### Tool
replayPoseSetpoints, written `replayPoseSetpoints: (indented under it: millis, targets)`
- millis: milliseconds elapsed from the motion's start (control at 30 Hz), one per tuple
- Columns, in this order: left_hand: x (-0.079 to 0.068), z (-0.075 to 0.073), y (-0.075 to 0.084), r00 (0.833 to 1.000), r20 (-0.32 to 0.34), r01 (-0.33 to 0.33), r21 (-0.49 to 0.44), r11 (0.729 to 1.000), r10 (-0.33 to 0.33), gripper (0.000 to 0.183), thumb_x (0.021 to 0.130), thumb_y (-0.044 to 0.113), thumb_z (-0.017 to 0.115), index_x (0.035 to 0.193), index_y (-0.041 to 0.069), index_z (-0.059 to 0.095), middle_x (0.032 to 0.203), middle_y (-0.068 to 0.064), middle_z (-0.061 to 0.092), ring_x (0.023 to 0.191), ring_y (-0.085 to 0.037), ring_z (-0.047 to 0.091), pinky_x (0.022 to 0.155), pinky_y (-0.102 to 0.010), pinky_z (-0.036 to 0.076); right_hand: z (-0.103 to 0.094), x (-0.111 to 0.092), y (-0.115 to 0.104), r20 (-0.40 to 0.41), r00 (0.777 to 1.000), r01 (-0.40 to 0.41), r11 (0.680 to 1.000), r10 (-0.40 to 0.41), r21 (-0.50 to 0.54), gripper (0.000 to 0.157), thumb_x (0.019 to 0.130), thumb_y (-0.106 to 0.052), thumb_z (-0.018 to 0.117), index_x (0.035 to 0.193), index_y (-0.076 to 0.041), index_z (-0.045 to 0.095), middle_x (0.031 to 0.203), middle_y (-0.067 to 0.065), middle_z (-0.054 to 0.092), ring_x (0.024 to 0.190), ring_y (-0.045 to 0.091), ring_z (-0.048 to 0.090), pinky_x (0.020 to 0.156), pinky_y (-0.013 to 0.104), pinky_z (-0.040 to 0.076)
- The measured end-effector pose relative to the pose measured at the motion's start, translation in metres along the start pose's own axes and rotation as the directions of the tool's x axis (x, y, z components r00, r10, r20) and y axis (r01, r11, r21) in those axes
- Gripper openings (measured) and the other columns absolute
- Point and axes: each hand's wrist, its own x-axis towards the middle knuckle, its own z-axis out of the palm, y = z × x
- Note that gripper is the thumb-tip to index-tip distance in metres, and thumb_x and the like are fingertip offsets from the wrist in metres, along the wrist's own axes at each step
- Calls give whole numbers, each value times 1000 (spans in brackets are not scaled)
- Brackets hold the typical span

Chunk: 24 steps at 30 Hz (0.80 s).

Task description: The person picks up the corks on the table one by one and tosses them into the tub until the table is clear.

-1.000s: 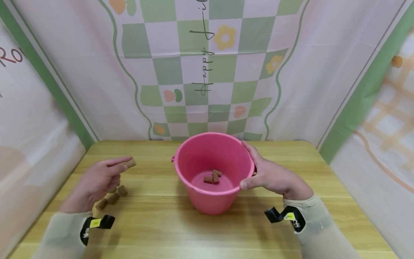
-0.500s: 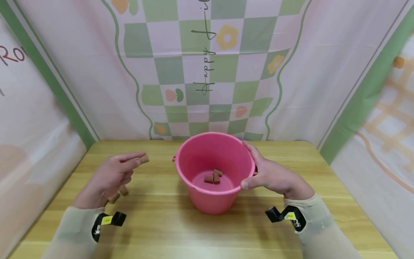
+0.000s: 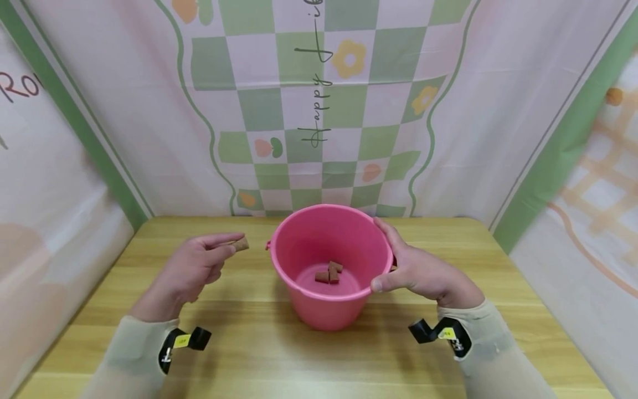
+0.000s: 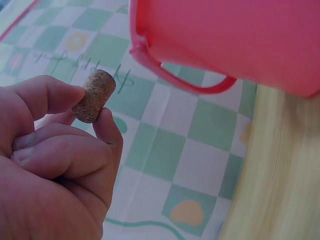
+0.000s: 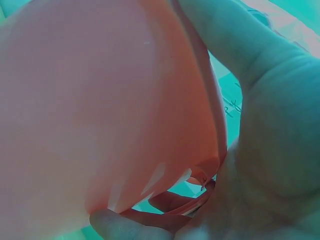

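- ur L hand [image 3: 194, 269], left of center in the head view, is pinching a cork [image 3: 241, 244] w/ its fingertips, one end poking out free
- cork's just left of the bucket [image 3: 324, 313], near but not touching
- bucket's upright, lower middle of frame; ur R hand [image 3: 421, 271] grips it at the right, thumb over the rim
- 3 other corks [image 3: 333, 275] on the bucket floor, afaict
- imo step is carrying the cork over: go above the rim, esp. on the left where the handle [image 4: 200, 90] hangs
- pinch light, don't squeeze it out
- let go low n centered so it won't bounce
- hold R hand steady so nothing skids, fwiw
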Motion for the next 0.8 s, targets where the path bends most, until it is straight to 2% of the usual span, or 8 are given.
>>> replayPoseSetpoints:
  millis: [167,233,267,367,433,600,733,800]
  targets:
    - [2,7,7,999,18,-33,-40,999,33,41,100,20,62,138,4,59,73,2,53,46,-8,27,45,-21,27,0,1,1,8,1000,11,1000,-11,7,121,75,-25,88,160,-29,2,154,10,34,131,37,44,96,47,48]
    - [2,7,11,999,17,-30,-41,999,31,40,100,20,62,137,6,60,65,1,39,46,-9,26,45,-22,26,0,1,2,11,1000,16,1000,-16,6,121,75,-25,89,160,-30,2,154,11,34,131,37,44,97,49,47]
    - [2,8,12,999,20,-33,-43,999,34,40,100,20,62,138,7,60,66,2,45,46,-9,26,45,-22,26,-1,1,2,11,1000,16,1000,-16,5,121,75,-25,89,160,-30,2,153,11,34,131,37,45,97,48,47]
    - [3,9,18,998,37,-45,-45,998,47,39,100,20,62,138,9,61,94,-4,68,46,-9,26,45,-21,25,-1,1,2,15,1000,15,1000,-15,14,121,76,-24,89,160,-30,1,154,11,34,131,37,44,96,47,47]
    - [3,11,23,997,45,-58,-38,998,60,39,100,20,62,138,10,61,117,-7,68,45,-9,27,45,-21,26,0,1,3,16,1000,11,1000,-11,17,121,76,-24,88,160,-30,1,153,10,34,131,37,44,95,45,49]
    - [4,15,34,997,50,-65,-6,998,66,38,100,18,62,137,8,62,110,-6,68,46,-10,27,45,-21,27,-1,1,3,13,1000,19,1000,-19,9,121,75,-24,89,159,-32,2,154,11,34,130,37,45,98,49,46]
    - [6,21,40,996,69,-59,16,998,58,36,99,18,63,134,9,64,83,-3,60,46,-11,28,46,-22,28,-2,1,3,17,999,27,1000,-27,13,121,75,-24,89,159,-33,2,154,11,34,131,37,45,100,52,44]
    - [7,25,42,994,81,-69,9,998,68,35,99,17,63,133,8,65,81,-4,58,47,-11,28,46,-22,28,-1,1,2,18,999,27,1000,-27,15,121,75,-24,89,159,-33,2,154,11,34,131,37,44,100,52,44]
